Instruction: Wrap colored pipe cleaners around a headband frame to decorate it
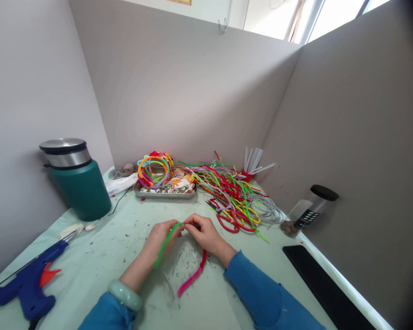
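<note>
Over the middle of the table, my left hand [154,239] and my right hand [204,233] meet with pinched fingertips. A fuzzy green pipe cleaner [164,246] runs from the pinch back across my left hand, its free end pointing down. Below my right hand hangs a pink and red pipe cleaner [192,280], its upper end hidden by the palm. Whether the green and pink lengths are joined is hidden by the fingers. Both hands are closed at the tips, thumb against forefinger.
Behind the hands stands a metal tray [165,195] with coloured pipe-cleaner rings [154,170]. A heap of pipe cleaners [227,183] and red-handled scissors [229,224] lie right of it. Left are a green bottle [79,188] and blue glue gun [32,279]; right, a jar [308,211].
</note>
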### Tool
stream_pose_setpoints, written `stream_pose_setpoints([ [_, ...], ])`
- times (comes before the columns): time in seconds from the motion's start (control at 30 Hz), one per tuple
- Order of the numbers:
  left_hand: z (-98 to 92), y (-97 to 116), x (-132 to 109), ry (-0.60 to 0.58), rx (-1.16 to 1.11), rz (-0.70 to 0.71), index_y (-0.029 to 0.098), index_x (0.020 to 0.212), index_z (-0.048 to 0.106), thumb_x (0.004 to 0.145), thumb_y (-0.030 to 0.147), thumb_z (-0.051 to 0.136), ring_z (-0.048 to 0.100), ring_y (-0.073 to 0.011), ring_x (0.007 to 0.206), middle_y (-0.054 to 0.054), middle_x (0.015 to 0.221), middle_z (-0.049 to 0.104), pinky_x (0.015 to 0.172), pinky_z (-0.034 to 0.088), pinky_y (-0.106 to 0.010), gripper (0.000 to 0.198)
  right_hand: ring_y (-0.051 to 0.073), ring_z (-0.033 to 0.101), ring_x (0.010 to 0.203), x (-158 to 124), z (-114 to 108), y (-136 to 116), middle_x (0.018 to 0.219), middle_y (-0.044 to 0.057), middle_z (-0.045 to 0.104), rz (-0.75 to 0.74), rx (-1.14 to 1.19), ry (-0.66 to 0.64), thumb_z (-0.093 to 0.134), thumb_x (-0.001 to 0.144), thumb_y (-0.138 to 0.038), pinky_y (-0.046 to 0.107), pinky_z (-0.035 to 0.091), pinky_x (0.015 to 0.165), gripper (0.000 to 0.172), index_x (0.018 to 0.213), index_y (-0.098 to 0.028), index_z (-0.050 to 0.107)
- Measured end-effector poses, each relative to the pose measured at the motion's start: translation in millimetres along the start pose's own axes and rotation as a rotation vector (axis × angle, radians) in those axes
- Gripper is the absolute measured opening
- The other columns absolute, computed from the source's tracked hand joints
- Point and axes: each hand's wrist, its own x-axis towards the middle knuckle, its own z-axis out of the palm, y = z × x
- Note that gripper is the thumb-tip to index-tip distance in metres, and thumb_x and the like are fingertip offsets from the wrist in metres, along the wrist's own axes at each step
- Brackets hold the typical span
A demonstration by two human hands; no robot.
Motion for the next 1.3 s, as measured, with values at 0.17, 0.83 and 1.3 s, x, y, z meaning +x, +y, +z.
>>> stream_pose_setpoints([
  [0.17, -0.9, 0.7, 1.2, -0.065, -0.254, -0.159, 0.016, 0.056, 0.057, 0.073, 0.044, 0.046, 0.039, -0.0087, 0.040, 0.003, 0.048, 0.050, 0.043, 0.026, -0.021, 0.035, 0.012, 0.055, 0.069, -1.0, 0.1, -2.7, 0.076, 0.002, 0.062, -0.025, -0.021, -0.010, 0.048, 0.081, -0.020, 0.021, 0.040, 0.062, 0.013, 0.083, -0.016, 0.061],
  [0.83, 1.3, -4.6, 0.8, 0.281, -0.013, 0.073, 0.020, 0.078, 0.061, 0.075, 0.030, 0.050, 0.057, -0.0122, 0.062, 0.000, 0.075, 0.064, 0.059, 0.041, -0.022, 0.015, 0.010, 0.047, 0.058, 3.8, 2.2, 5.9, 0.064, -0.002, 0.053, 0.118, 0.060, 0.098, 0.051, 0.078, -0.026, 0.021, 0.037, 0.054, 0.012, 0.078, -0.016, 0.059],
  [1.3, 9.4, -10.0, -1.2, 0.228, 0.208, 0.277, 0.023, 0.094, 0.065, 0.082, 0.021, 0.042, 0.058, -0.0149, 0.082, -0.004, 0.094, 0.062, 0.073, 0.043, -0.024, 0.026, 0.010, 0.048, 0.060, 1.6, 1.6, 3.9, 0.066, -0.001, 0.055, 0.087, 0.084, 0.080, 0.052, 0.078, -0.027, 0.021, 0.038, 0.055, 0.014, 0.080, -0.016, 0.059],
])
